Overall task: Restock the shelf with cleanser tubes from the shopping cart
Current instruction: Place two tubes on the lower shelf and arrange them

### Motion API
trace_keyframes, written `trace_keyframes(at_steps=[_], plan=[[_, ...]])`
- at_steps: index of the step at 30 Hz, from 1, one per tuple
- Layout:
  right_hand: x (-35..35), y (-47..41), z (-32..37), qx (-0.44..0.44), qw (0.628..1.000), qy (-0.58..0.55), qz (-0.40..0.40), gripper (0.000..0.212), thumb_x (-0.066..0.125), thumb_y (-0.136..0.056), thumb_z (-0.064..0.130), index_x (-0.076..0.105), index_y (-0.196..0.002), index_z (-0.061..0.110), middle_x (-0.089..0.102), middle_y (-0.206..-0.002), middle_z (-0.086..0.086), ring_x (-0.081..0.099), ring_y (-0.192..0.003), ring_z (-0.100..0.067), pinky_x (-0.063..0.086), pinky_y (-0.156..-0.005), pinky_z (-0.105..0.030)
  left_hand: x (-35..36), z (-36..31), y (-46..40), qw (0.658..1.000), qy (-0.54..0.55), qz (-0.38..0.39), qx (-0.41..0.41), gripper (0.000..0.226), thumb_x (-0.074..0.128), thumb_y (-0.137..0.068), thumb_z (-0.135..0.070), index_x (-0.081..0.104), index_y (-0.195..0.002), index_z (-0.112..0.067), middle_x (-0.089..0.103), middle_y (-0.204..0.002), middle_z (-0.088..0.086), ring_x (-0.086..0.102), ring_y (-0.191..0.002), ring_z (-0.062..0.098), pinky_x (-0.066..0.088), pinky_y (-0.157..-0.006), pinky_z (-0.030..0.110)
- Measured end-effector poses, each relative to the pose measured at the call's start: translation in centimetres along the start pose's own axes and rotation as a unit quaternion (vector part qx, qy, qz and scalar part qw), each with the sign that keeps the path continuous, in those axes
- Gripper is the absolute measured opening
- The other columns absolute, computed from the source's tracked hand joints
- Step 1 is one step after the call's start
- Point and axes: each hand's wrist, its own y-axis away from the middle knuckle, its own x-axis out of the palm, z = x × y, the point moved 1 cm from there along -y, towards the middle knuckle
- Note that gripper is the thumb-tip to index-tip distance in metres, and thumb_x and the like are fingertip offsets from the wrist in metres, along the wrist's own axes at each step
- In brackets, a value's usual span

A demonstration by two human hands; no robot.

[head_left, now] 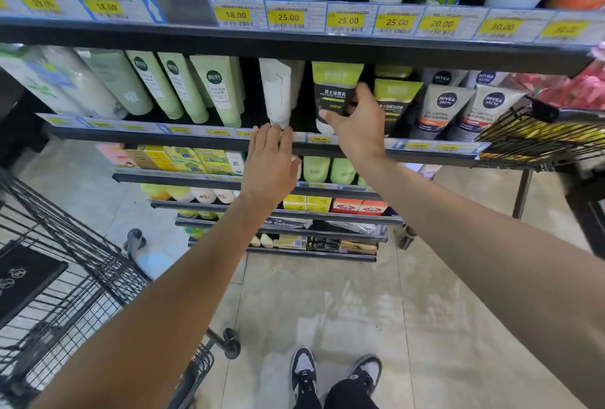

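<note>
The right hand (355, 120) is gripping a green-and-black cleanser tube (334, 94) marked MEN, thumb across its lower front and fingers curling round its right side; the tube is standing cap-down on the shelf (209, 137), just behind the price rail, with a second tube of the same kind (394, 101) sitting just beside it on the right, partly hidden by the hand; the left hand (270, 160) is lying flat and relaxed, fingers straight and together, fingertips (262, 130) touching the shelf's front edge right below a white tube (280, 94) that is leaning a little to the left; further right, two grey Nivea Men tubes (445, 107) are standing side by side; to the left, pale green tubes (216, 88) are tilting in a row; yellow price tags (288, 17) are lining the upper shelf edge; the shopping cart (65, 277), black wire, is standing at the lower left, near the person's left arm; what is lying inside it cannot be told; a black wire basket (540, 133) is hanging at the right end of the shelf; two dark and white sneakers (304, 376) are showing on the tiled floor (327, 294) below.
</note>
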Motion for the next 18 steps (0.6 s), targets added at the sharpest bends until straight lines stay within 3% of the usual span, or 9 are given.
trace_keyframes(at_steps=[11,18], plan=[[0.7,-1.2,-1.2,0.047,0.996,0.063,0.042,0.042,0.085,-0.083,0.020,0.059,-0.116,0.014,0.070,-0.110,0.001,0.066,-0.103,-0.017,0.050,-0.086,-0.028,0.1,0.1,-0.1,1.000,0.019,0.002,0.001,0.065,0.074,-0.089,-0.031,0.051,-0.139,0.003,0.056,-0.129,0.023,0.048,-0.128,0.044,0.035,-0.115,0.057],[0.4,-0.9,-1.1,0.055,0.992,0.096,0.053,0.043,0.083,-0.085,0.024,0.055,-0.117,0.014,0.070,-0.110,-0.002,0.066,-0.103,-0.022,0.054,-0.087,-0.034,-0.2,0.0,-0.2,1.000,0.016,0.020,0.000,0.067,0.075,-0.088,-0.032,0.050,-0.140,0.003,0.056,-0.129,0.023,0.049,-0.127,0.044,0.035,-0.115,0.057]])
